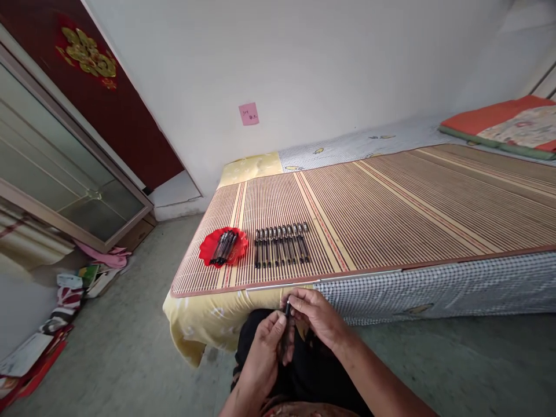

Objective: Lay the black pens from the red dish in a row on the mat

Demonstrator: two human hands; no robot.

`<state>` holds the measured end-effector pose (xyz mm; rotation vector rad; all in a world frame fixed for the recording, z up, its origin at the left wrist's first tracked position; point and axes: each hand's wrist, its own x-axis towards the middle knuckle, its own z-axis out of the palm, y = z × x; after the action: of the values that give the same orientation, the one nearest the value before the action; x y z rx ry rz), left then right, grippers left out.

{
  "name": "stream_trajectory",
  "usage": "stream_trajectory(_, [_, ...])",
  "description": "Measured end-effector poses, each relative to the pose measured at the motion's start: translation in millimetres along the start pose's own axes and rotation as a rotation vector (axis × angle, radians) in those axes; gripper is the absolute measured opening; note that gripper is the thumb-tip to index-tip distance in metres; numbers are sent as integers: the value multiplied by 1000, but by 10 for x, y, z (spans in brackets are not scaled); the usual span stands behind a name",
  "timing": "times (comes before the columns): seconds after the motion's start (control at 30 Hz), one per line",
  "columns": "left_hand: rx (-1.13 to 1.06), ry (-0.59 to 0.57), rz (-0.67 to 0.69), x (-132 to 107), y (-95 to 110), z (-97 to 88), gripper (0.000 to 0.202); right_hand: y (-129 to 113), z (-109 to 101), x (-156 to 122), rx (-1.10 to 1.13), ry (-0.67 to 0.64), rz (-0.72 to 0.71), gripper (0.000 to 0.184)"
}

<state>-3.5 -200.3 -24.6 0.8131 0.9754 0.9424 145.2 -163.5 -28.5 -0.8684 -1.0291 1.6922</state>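
Note:
Above my lap, just off the bed's front edge, I hold a dark pen (287,310) upright between both hands. My left hand (268,346) is closed around its lower part. The fingertips of my right hand (320,317) pinch its upper end, and they partly hide it. Beyond my hands, several black pens (282,246) lie side by side in a neat row on the striped bamboo mat (382,214). To the left of that row, a red scalloped dish (205,248) holds a loose bunch of more black pens (225,246).
The mat covers a bed with a yellow and checked sheet (399,298). A folded orange quilt (486,119) lies at the far right. On the white wall is a pink note (249,114). Glass-panelled doors (65,150) and floor clutter (65,301) are at left.

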Motion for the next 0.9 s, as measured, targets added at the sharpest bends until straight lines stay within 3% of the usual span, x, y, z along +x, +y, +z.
stream_trajectory(0.13, [-87,-12,-112,-28,32,23,51,15,-13,-8,110,-21,55,34])
stream_trajectory(0.3, [-48,49,15,7,-41,0,52,61,-17,-3,112,-13,41,32])
stream_trajectory(0.47, [12,94,12,25,-80,-26,53,109,-32,7,116,19,79,32])
stream_trajectory(0.73, [-42,-24,-127,-18,6,16,51,84,-118,18,252,-24,148,35])
stream_trajectory(0.9, [-125,-110,-225,-26,28,-1,48,68,-183,26,205,25,92,35])
